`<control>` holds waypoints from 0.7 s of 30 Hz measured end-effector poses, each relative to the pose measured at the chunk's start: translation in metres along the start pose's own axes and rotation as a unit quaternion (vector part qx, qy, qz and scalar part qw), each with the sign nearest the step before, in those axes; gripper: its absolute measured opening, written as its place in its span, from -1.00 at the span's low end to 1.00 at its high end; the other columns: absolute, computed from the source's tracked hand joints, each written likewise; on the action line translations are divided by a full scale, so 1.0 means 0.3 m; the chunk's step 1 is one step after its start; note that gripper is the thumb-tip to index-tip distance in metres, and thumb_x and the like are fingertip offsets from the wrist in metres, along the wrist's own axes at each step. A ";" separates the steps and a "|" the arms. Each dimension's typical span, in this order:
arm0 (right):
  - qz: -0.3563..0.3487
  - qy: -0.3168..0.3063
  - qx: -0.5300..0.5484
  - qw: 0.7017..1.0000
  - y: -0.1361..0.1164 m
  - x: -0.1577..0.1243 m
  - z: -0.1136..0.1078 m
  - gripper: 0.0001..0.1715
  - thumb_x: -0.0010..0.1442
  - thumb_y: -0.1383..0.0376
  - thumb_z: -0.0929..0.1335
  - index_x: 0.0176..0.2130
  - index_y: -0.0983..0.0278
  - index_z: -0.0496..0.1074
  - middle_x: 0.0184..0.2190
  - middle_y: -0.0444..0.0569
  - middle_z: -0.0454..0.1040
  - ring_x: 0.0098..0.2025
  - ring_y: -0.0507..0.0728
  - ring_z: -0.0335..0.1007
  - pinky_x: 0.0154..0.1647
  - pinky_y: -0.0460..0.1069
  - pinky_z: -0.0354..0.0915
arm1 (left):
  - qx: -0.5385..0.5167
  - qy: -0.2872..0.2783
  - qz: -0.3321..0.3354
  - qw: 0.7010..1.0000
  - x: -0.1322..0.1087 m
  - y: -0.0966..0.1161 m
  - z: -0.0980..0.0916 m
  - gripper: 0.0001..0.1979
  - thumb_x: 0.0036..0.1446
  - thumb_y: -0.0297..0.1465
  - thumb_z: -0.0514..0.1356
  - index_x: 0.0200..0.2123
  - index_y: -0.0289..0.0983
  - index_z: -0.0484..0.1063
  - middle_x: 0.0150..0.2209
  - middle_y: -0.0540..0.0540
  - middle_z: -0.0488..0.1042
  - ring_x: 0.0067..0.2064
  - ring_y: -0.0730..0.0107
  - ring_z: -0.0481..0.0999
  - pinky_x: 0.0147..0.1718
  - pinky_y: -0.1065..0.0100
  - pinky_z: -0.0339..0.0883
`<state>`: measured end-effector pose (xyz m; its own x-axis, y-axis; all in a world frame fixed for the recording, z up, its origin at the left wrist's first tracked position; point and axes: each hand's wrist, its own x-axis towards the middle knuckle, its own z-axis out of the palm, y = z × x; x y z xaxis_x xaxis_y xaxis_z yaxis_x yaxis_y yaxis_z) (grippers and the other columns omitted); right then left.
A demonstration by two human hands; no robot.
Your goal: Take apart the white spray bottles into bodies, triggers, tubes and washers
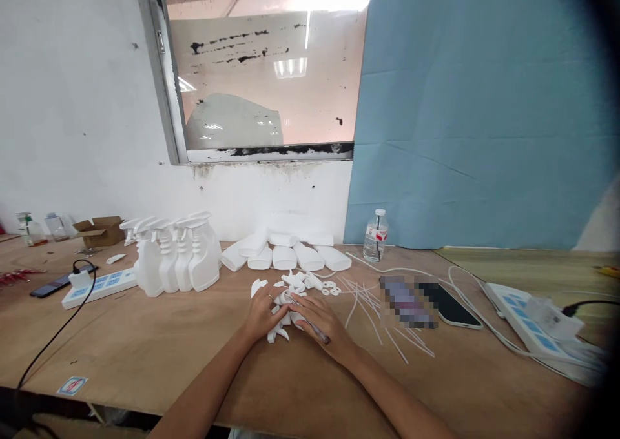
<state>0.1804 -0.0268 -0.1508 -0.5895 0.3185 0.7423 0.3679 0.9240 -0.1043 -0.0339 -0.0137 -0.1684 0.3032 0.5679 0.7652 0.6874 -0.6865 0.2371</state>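
Both forearms (392,390) stretch over the wooden table (145,348). My right hand (323,323) grips a thin tool (318,332); my left hand (262,314) bends around a white part (285,296) between the two, whether pinching it I cannot tell. Thin tubes (405,358) lie rightward, loose pieces (296,280) just beyond, then spray bottles (204,268) stand left, near the wall (271,190).

Water bottle (374,240) before blue sheet (465,110) | window (310,97) | cardboard box (100,234)

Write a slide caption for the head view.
Right hand, holding a slim tool, beside left hand among small white parts near standing spray bottles.
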 end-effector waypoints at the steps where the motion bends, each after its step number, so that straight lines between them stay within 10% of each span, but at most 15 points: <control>1: -0.003 0.004 0.000 1.000 -0.001 0.000 0.000 -0.57 0.29 0.28 0.28 0.15 0.16 0.30 0.14 0.03 0.37 0.13 0.16 0.30 0.09 0.12 0.29 | -0.001 0.000 0.001 1.000 0.001 0.002 -0.002 -0.67 0.17 -0.31 0.16 0.01 -0.21 0.34 -0.13 -0.14 0.51 -0.11 0.21 0.45 -0.12 0.15 0.36; 21: 0.162 0.129 0.044 0.977 0.097 -0.026 -0.055 -0.70 0.27 0.22 0.27 -0.03 0.12 0.47 0.07 -0.01 0.44 0.10 0.25 0.34 0.11 0.21 0.24 | -0.006 0.032 -0.076 0.997 0.004 -0.033 0.009 -0.70 0.17 -0.27 0.17 -0.01 -0.12 0.36 -0.09 -0.14 0.48 -0.02 0.10 0.45 -0.03 -0.06 0.35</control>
<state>0.2078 -0.0059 -0.1487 -0.2472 0.5444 0.8016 0.4346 0.8017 -0.4104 -0.0386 -0.0050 -0.1713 0.1536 0.6363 0.7560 0.7148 -0.5998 0.3596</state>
